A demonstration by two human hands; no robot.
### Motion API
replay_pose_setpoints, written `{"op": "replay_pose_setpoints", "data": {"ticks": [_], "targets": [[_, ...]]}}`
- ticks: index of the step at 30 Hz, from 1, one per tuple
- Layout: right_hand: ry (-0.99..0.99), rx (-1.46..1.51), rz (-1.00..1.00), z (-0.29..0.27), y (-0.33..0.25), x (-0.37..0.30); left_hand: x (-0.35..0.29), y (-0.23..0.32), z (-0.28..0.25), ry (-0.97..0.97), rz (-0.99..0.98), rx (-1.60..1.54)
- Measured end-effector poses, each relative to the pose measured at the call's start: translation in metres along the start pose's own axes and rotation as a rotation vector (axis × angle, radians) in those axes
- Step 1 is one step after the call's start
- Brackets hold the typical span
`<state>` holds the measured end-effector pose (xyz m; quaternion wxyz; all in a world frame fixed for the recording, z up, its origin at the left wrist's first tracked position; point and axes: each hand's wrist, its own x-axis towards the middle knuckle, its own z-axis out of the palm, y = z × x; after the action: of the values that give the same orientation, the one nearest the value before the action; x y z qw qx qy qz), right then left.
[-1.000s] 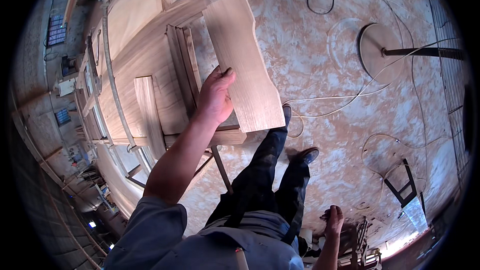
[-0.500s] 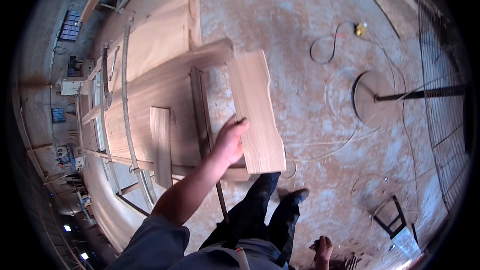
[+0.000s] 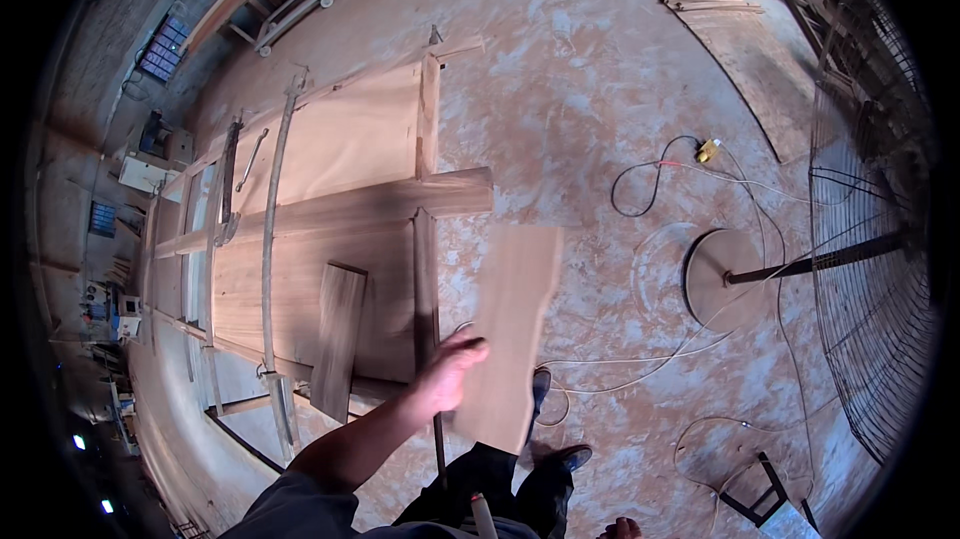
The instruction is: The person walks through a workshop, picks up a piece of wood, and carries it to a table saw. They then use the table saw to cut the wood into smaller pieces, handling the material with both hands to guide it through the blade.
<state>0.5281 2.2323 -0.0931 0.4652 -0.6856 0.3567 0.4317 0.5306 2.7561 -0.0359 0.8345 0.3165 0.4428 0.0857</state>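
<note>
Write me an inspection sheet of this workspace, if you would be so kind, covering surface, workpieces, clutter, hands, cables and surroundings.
Surface: framed wooden panel, with a metal bar running across it.
Workpieces: wavy-edged board, held over the floor; shorter dark board lying on the panel.
Clutter: black-legged frame on the floor, lower right.
Left hand: gripping the wavy-edged board at its left edge, thumb on top.
Right hand: mostly cut off by the lower edge; grip cannot be told.
Cables: pale cable trailing over the floor; black cable looping near a yellow fitting.
Surroundings: round-based stand, wire grille at right, wheeled rack at upper left.
</note>
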Motion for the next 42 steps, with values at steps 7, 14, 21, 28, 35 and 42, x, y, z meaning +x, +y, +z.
{"op": "replay_pose_setpoints", "data": {"ticks": [7, 14, 21, 28, 35, 42], "targets": [[-0.020, -0.263, -0.201, 0.003, 0.020, 0.003, -0.013, 0.019, -0.059, 0.247, 0.228, 0.092], [0.038, -0.016, -0.026, -0.003, 0.001, -0.012, -0.019, 0.010, -0.103, 0.297, 0.310, 0.264], [0.037, -0.031, -0.006, -0.011, 0.020, -0.018, -0.063, 0.021, -0.064, 0.400, 0.323, 0.438], [-0.014, 0.064, -0.084, -0.030, 0.047, -0.016, -0.101, -0.012, -0.054, 0.383, 0.362, 0.434], [0.044, 0.165, -0.077, -0.082, 0.117, -0.006, -0.133, -0.065, -0.058, 0.165, 0.330, 0.422], [0.130, 0.406, 0.015, -0.152, 0.216, -0.003, -0.192, -0.108, 0.010, 0.223, 0.297, 0.684]]}}
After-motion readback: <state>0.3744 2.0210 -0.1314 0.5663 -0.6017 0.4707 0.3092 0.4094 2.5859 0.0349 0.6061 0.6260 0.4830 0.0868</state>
